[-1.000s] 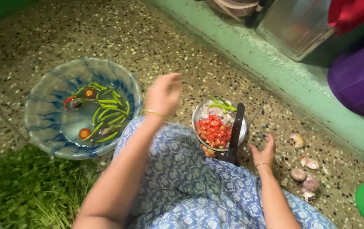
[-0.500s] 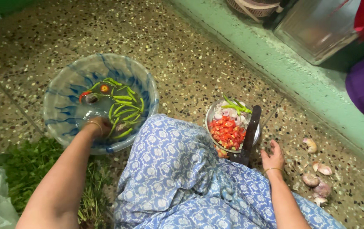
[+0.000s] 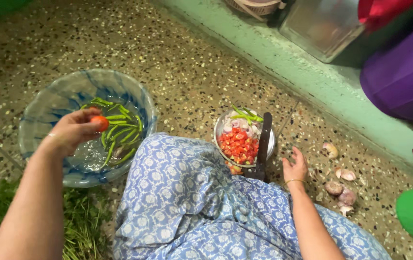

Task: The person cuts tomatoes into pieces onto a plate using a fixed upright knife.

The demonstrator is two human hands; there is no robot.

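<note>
Head view: your left hand [image 3: 71, 132] pinches a tomato [image 3: 100, 123] at its fingertips, above the bowl [image 3: 43, 106] (chillies [image 3: 120, 132] in water); your right hand [image 3: 295, 166] rests spread on the floor [image 3: 187, 67].

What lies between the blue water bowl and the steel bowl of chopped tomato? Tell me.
In the head view, only the person's blue-patterned knee lies between blue bowl and steel bowl.
</note>
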